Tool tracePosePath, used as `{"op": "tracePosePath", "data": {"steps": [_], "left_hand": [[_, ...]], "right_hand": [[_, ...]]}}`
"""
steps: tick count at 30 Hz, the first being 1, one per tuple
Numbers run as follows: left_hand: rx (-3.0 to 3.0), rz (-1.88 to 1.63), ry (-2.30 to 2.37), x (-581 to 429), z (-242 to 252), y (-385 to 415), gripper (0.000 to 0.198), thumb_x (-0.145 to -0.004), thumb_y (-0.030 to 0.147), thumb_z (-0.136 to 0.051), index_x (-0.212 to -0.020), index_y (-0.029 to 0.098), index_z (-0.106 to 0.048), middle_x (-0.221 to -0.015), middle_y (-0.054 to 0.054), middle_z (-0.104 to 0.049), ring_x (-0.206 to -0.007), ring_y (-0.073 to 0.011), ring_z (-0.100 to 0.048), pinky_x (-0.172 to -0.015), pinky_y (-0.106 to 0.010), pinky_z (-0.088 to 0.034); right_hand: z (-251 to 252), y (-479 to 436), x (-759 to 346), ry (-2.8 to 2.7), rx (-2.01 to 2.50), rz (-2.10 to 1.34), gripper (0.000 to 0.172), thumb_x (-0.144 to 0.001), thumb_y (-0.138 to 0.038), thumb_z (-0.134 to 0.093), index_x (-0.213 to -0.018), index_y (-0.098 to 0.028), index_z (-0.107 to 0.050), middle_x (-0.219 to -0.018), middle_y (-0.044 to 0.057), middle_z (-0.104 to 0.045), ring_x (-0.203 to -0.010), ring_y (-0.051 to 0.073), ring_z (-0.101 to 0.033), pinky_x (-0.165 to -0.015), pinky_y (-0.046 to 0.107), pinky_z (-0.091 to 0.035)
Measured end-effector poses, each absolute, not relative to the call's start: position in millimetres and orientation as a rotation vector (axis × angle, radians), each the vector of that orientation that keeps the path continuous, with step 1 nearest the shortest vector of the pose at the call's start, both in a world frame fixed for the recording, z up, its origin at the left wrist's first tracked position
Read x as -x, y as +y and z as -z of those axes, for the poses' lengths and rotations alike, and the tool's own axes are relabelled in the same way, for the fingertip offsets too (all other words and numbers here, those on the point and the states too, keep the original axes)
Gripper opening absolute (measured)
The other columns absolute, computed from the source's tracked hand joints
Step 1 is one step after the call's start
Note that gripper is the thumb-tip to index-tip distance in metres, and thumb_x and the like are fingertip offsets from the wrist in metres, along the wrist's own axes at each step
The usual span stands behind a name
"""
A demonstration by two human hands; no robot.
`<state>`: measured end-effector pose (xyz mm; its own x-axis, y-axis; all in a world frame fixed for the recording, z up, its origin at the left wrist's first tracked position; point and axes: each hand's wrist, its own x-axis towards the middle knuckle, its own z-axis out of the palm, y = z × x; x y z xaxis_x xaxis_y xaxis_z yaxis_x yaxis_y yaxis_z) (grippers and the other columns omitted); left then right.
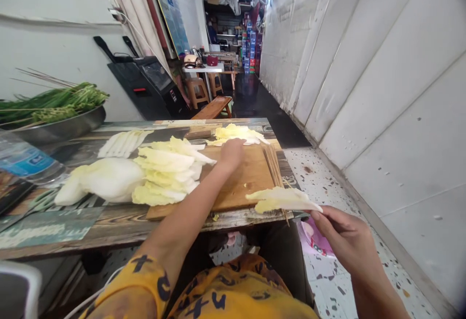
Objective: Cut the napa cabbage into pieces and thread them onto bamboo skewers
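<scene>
In my right hand (342, 234) a pale yellow-white cabbage leaf (280, 198) is pinched by its stem end, held over the cutting board's near right corner. My left hand (233, 153) reaches across the wooden cutting board (236, 180) to a small pile of cabbage leaves (238, 133) at its far edge; its fingers are hidden from me. A larger stack of leaves (167, 171) overlaps the board's left side, beside a whole white cabbage (112, 178). A bundle of thin wooden skewers (273, 161) lies along the board's right edge, partly under the held leaf.
White cabbage strips (124, 143) lie on the table's far side. At left stand a metal bowl (69, 122) of skewered greens and a water bottle (29, 161). A knife handle (196, 135) shows behind the board. A pink bag (316, 236) sits below right, near the wall (382, 91).
</scene>
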<state>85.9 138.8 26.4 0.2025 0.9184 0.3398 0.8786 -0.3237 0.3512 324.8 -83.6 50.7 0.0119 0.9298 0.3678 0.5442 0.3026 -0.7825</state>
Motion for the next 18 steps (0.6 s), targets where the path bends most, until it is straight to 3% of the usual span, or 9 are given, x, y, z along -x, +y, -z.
{"op": "tracePosePath", "data": {"steps": [4, 8, 14, 18], "left_hand": [[-2.548, -0.6, 1.728, -98.9, -14.5, 180.5, 0.044, -0.085, 0.003, -0.038, -0.12, 0.019, -0.06, -0.126, -0.012, -0.058, -0.122, -0.0246, -0.042, -0.101, -0.043, -0.027], [-2.676, -0.422, 1.653, -106.9, -13.5, 203.2, 0.043, -0.084, 0.002, -0.039, -0.116, 0.021, -0.061, -0.108, -0.011, -0.064, -0.112, -0.024, -0.047, -0.102, -0.047, -0.019], [-2.768, -0.356, 1.574, -106.0, -31.0, 204.3, 0.03, -0.083, 0.009, -0.043, -0.088, 0.02, -0.071, -0.088, -0.009, -0.063, -0.094, -0.0227, -0.052, -0.093, -0.042, -0.026], [-2.749, -0.549, 1.635, -92.8, -48.3, 164.5, 0.031, -0.088, 0.017, -0.04, -0.094, 0.017, -0.071, -0.094, -0.012, -0.062, -0.096, -0.0253, -0.053, -0.091, -0.042, -0.031]], "right_hand": [[-38.5, -87.6, -342.2, -1.619, 1.348, -0.554, 0.016, -0.083, -0.031, -0.062, -0.089, -0.022, -0.073, -0.061, -0.001, -0.065, -0.048, 0.012, -0.054, -0.04, 0.021, -0.045], [-29.8, -86.7, -346.4, -1.521, 1.353, -0.627, 0.014, -0.083, -0.031, -0.062, -0.087, -0.024, -0.074, -0.056, -0.002, -0.062, -0.054, 0.015, -0.059, -0.044, 0.022, -0.049], [-25.8, -85.9, -342.5, -1.403, 1.334, -0.753, 0.013, -0.082, -0.034, -0.064, -0.087, -0.026, -0.072, -0.056, -0.001, -0.055, -0.048, 0.013, -0.047, -0.038, 0.023, -0.037], [-42.5, -81.7, -326.8, -1.275, 1.226, -1.167, 0.016, -0.085, -0.036, -0.061, -0.09, -0.023, -0.068, -0.054, -0.005, -0.042, -0.046, 0.008, -0.035, -0.039, 0.02, -0.028]]}}
